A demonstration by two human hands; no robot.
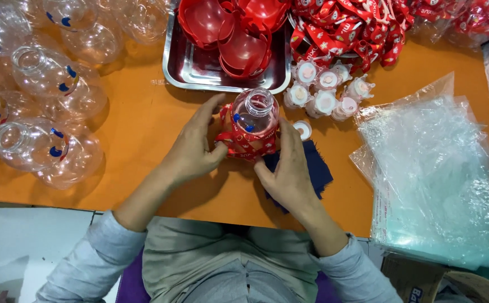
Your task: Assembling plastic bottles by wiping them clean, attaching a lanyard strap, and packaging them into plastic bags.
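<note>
Both hands are wrapped around a clear plastic bottle (254, 120) that stands upright on the orange bench (143, 120), its open mouth facing up. The left hand (193, 150) grips the bottle's left side, thumb and fingers pressing on a red strap (244, 147) that circles the bottle's body. The right hand (289, 171) grasps the right side, its fingers lying up along the bottle and over the same strap. The strap sits snug around the bottle, with small blue marks showing on the clear wall above it.

Under the right hand lies a dark blue cloth (318, 168), flat on the bench. Just beside the fingertips of the right hand sits a single small white cap (303, 129), and a little farther out is a cluster of white caps with pink centres (324, 90). Directly beyond the hands is a metal tray (184, 67) holding red plastic shells (239, 33). Beyond the right hand is a heap of red straps (351, 28). Well to the left of the left hand lie many empty clear bottles (45, 101) with blue marks, most on their sides. To the right of the right hand is a stack of clear plastic bags (432, 174), reaching the bench's near edge.
</note>
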